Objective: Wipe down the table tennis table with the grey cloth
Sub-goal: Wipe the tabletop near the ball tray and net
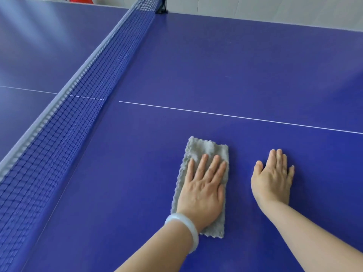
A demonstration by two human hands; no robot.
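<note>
A: What is sitting on the blue table (216, 65)?
B: A net (74, 124) is running down the left. The left hand (202, 191) is pressing the grey cloth (208, 148) flat, fingers straight; the right hand (273, 179) is lying flat beside it, holding nothing. A pale wall (255, 6) is showing behind.

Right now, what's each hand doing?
Left hand: open, pressing flat on the grey cloth.
Right hand: open, flat on the table tennis table.
</note>
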